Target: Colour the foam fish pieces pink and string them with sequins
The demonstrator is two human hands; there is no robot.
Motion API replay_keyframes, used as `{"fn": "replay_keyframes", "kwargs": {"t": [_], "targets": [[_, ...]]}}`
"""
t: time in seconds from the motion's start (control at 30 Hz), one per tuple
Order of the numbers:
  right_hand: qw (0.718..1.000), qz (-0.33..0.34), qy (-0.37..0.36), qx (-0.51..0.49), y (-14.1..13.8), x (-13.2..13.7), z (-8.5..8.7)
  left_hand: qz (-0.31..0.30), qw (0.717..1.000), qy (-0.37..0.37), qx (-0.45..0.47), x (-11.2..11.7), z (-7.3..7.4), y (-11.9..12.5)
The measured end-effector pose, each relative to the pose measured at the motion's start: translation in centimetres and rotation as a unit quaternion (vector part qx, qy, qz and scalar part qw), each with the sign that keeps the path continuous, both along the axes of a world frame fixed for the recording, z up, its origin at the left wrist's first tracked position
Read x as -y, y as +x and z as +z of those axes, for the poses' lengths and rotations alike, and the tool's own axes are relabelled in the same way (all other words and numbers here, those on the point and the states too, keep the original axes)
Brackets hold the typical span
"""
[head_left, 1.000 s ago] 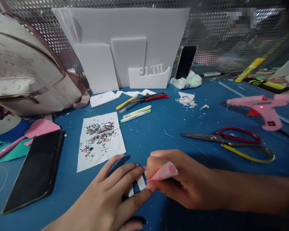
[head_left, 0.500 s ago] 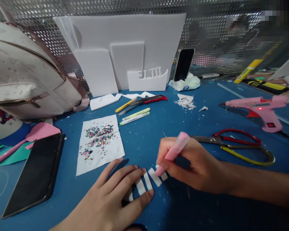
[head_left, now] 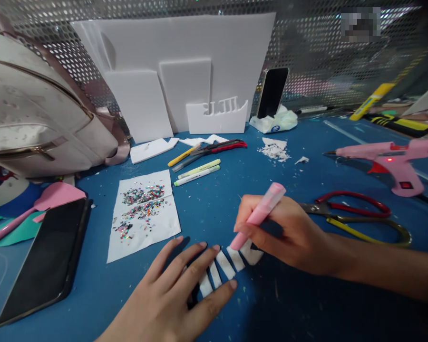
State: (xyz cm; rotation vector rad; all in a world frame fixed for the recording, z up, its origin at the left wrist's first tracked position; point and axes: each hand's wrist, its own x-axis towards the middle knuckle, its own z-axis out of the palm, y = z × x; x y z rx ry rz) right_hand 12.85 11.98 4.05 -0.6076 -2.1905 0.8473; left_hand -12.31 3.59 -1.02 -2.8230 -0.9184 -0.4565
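Note:
My left hand (head_left: 180, 289) lies low over the blue table with its fingers spread. Its fingertips and thumb rest on and around a row of narrow white foam pieces (head_left: 225, 266), partly covered by the hand. My right hand (head_left: 288, 237) grips a pink pen-shaped tube (head_left: 261, 213), tilted with its lower end down at the top of one white piece. Whether that end touches it is hard to tell. A wider white piece (head_left: 251, 254) sits beneath my right fingers. Left of the hands, white paper (head_left: 167, 223) carries small multicoloured glitter bits (head_left: 144, 202).
Scissors (head_left: 356, 209) and a pink glue gun (head_left: 395, 156) with its red light on lie to the right. Behind are pens (head_left: 199, 175), a red cutter (head_left: 231, 145), foam boards (head_left: 135, 104) and a propped phone (head_left: 273, 92). Another phone (head_left: 44, 261) and a backpack (head_left: 39, 104) are left.
My left hand and the white pieces have shifted slightly right. The pink tube's lower end now sits over a different part of the row, and the wider piece shows more.

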Motion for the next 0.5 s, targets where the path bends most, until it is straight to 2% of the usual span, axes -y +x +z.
{"fn": "replay_keyframes", "kwargs": {"t": [0.13, 0.3, 0.4, 0.5], "targets": [[1.000, 0.002, 0.015, -0.003, 0.1, -0.2, -0.7, -0.006, 1.000, -0.002, -0.021, -0.2, -0.3, -0.1], [0.997, 0.035, 0.057, -0.030, -0.2, 0.2, -1.5, 0.013, 0.999, -0.007, -0.042, 0.2, 0.6, 0.0], [0.997, 0.054, 0.048, -0.023, -0.5, 0.5, -1.6, 0.014, 0.999, 0.000, -0.048, 0.1, 0.6, 0.0], [0.998, 0.062, 0.027, -0.018, -0.8, 0.8, -1.6, -0.010, 0.999, 0.025, -0.023, -0.2, 0.0, -0.2]]}}
